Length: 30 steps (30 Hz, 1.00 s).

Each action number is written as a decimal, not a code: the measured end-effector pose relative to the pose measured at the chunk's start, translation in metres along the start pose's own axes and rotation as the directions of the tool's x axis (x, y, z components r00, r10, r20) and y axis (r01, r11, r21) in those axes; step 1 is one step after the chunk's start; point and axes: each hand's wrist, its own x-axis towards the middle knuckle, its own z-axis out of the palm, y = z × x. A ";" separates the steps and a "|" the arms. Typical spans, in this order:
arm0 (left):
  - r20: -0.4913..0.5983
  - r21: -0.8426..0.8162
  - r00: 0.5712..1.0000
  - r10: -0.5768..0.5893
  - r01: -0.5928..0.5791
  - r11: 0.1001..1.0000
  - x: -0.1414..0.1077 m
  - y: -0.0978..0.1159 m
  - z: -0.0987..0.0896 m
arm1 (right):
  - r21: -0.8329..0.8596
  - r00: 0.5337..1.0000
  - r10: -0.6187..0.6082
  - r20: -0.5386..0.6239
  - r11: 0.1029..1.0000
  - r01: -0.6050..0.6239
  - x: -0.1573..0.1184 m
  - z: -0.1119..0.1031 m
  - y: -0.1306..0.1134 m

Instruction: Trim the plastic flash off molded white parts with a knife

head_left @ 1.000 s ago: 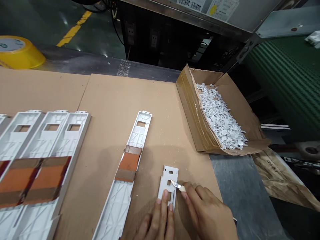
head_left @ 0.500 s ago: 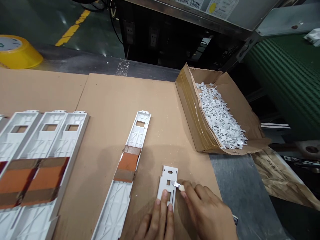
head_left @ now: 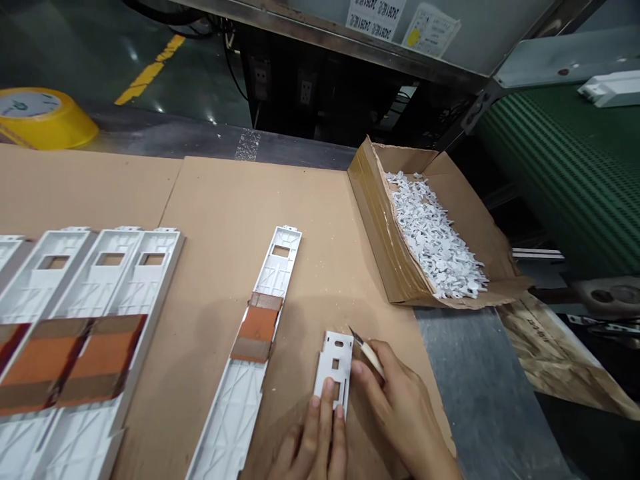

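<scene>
White plastic plate [head_left: 326,359] is pressed down by open left hand [head_left: 310,437], and craft knife [head_left: 367,352] is gripped by right hand [head_left: 400,407] at 3 o'clock.

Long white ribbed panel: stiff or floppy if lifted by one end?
The long white panel looks fairly stiff, given its moulded cross ribs and raised edges. Probably light for its size: thin plastic with a window cut through. Being flat, it is unlikely to roll.

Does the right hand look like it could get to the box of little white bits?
Probably yes. The right hand holds a small knife, but only a flat cardboard sheet lies between it and the open cardboard box of white plastic bits, so nothing seems to block the way.
</scene>
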 end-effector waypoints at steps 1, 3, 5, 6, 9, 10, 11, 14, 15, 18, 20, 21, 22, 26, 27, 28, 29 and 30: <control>-0.005 0.003 1.000 -0.001 0.001 1.000 0.000 0.000 0.000 | -0.005 0.999 0.044 0.016 0.999 -0.044 0.005 0.004 -0.003; -0.010 -0.002 1.000 -0.004 0.004 1.000 0.001 0.000 0.000 | -0.049 0.994 0.100 0.042 0.994 -0.097 0.013 0.009 -0.009; -0.004 -0.020 1.000 -0.002 0.002 1.000 0.000 -0.001 -0.002 | -0.065 0.991 0.116 0.060 0.992 -0.112 0.017 0.012 -0.011; 0.008 -0.041 1.000 0.000 0.000 0.999 0.000 -0.002 -0.003 | -0.031 0.992 0.109 0.065 0.994 -0.107 0.018 0.012 -0.010; 0.066 -0.115 0.998 0.022 -0.014 0.993 -0.002 -0.007 -0.007 | 0.142 0.996 0.070 0.054 0.987 -0.077 0.020 0.011 -0.006; 0.079 -0.143 0.996 0.036 -0.024 0.989 -0.003 -0.011 -0.008 | 0.183 0.997 0.063 0.045 0.981 -0.070 0.020 0.011 -0.005; 0.080 -0.167 0.995 0.054 -0.040 0.985 -0.003 -0.014 -0.009 | 0.208 0.998 0.061 0.034 0.976 -0.067 0.021 0.011 -0.004; 0.045 -0.243 0.984 0.172 -0.156 0.957 -0.001 -0.028 -0.010 | 0.252 0.997 0.075 -0.011 0.965 -0.069 0.024 0.011 -0.001; 0.041 -0.265 0.973 0.226 -0.208 0.941 0.002 -0.033 -0.011 | 0.270 0.996 0.086 -0.033 0.960 -0.074 0.024 0.009 0.000; 0.058 -0.275 0.913 0.403 -0.374 0.886 0.021 -0.046 -0.022 | 0.338 0.983 0.139 -0.121 0.937 -0.091 0.016 -0.006 0.006; 0.022 -0.232 0.869 0.495 -0.477 0.848 0.040 -0.051 -0.037 | 0.382 0.965 0.179 -0.192 0.919 -0.094 0.003 -0.026 0.018; -0.018 -0.207 0.850 0.527 -0.519 0.830 0.049 -0.052 -0.047 | 0.412 0.951 0.207 -0.229 0.906 -0.098 -0.005 -0.038 0.027; -0.056 -0.187 0.837 0.545 -0.545 0.818 0.058 -0.052 -0.056 | 0.456 0.931 0.247 -0.268 0.884 -0.104 -0.015 -0.053 0.038; -0.143 -0.176 0.873 0.466 -0.486 0.856 0.069 -0.044 -0.079 | 0.731 0.796 0.489 -0.357 0.676 -0.088 -0.055 -0.107 0.084; -0.128 -0.175 0.903 0.410 -0.427 0.887 0.065 -0.041 -0.080 | 0.754 0.774 0.513 -0.372 0.653 -0.070 -0.063 -0.116 0.092; -0.105 -0.157 0.935 0.340 -0.353 0.922 0.058 -0.039 -0.078 | 0.741 0.762 0.506 -0.404 0.670 -0.052 -0.070 -0.120 0.098; -0.075 -0.123 0.960 0.270 -0.278 0.953 0.051 -0.036 -0.074 | 0.689 0.766 0.468 -0.441 0.723 -0.045 -0.075 -0.121 0.101; -0.044 -0.082 0.977 0.208 -0.211 0.974 0.042 -0.034 -0.070 | 0.567 0.769 0.388 -0.508 0.823 -0.040 -0.078 -0.117 0.101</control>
